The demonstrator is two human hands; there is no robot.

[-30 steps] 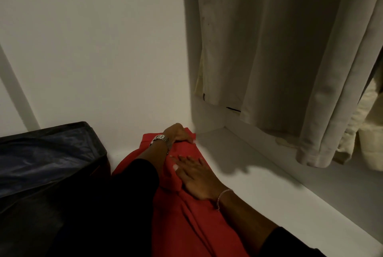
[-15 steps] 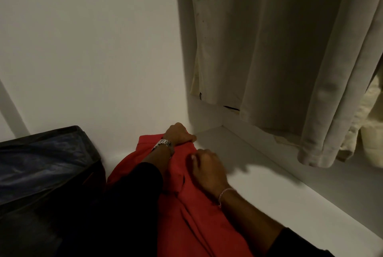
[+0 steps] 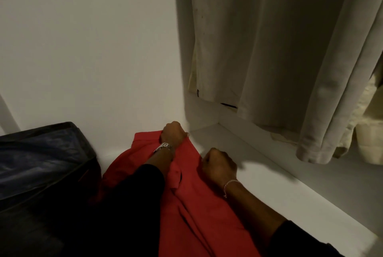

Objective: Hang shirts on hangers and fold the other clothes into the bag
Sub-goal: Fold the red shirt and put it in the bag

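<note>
Cloth, a red garment (image 3: 192, 200), is being held on the white shelf (image 3: 269, 178), just right of the dark bag (image 3: 41, 163). Its far edge is being gripped by the curled fingers of the left hand (image 3: 173, 133). Its right edge is being pinched by the right hand (image 3: 217, 166). The fold could be spoiled if the cloth is being pulled unevenly.

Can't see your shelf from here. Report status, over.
Left hand and right hand both gripping red fabric garment on white shelf. Dark blue bag beside it. Nothing blocking.
</note>
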